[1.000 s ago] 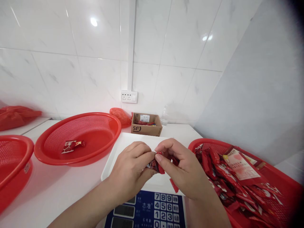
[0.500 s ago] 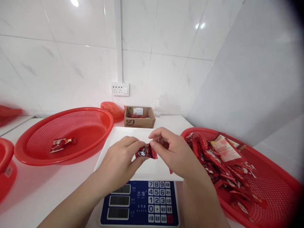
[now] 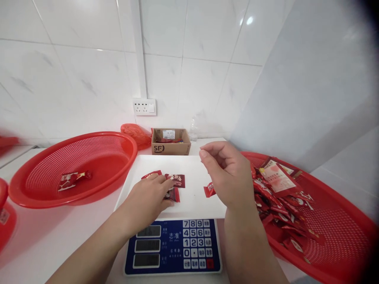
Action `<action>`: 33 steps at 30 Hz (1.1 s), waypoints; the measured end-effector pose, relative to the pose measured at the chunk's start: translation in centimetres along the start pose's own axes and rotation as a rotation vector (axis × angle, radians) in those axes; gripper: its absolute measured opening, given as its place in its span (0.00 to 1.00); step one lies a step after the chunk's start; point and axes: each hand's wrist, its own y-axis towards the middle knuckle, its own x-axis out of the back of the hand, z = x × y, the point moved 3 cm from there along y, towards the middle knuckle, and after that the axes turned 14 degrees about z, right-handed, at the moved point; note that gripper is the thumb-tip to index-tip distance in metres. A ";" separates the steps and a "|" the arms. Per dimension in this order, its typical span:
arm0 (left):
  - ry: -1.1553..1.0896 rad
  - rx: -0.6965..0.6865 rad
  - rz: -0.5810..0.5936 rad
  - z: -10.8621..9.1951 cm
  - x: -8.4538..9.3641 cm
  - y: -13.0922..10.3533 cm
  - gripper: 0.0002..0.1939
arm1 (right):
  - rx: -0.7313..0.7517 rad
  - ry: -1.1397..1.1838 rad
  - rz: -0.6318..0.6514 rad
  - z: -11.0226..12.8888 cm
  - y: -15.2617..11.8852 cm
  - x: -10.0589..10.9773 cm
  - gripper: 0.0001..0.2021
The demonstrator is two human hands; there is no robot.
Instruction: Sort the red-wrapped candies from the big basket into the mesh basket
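My left hand is low over the white scale tray, its thumb and fingers around a small dark-red candy packet that they partly cover. Touching or close to its fingertips is another candy packet with pale lettering. A brighter red packet shows behind the knuckles. My right hand is raised over the tray's right side, thumb and index finger closed together with nothing visible between them. Just left of its palm a small red packet shows, partly hidden by the hand.
The scale's blue keypad panel faces me. At right stands a red basket heaped with red packets; at left another red basket holds a few. Behind are a cardboard box and a red plastic bag.
My hands have parted. The packet they held between them is now down at the tray under my left hand, and my right hand has moved right and up. More packets on the tray are uncovered.
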 end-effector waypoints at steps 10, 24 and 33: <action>-0.712 -0.284 -0.158 -2.5 0.5 -1.1 0.12 | 0.088 0.321 -0.035 0.7 -1.2 -2.7 0.02; -1.833 -0.446 -0.124 -0.6 0.5 -1.0 0.16 | 0.114 0.262 0.181 0.2 0.0 -1.2 0.20; -2.077 -0.484 0.027 -1.7 0.4 -1.0 0.15 | 0.005 0.697 0.553 -0.3 -1.4 -5.0 0.15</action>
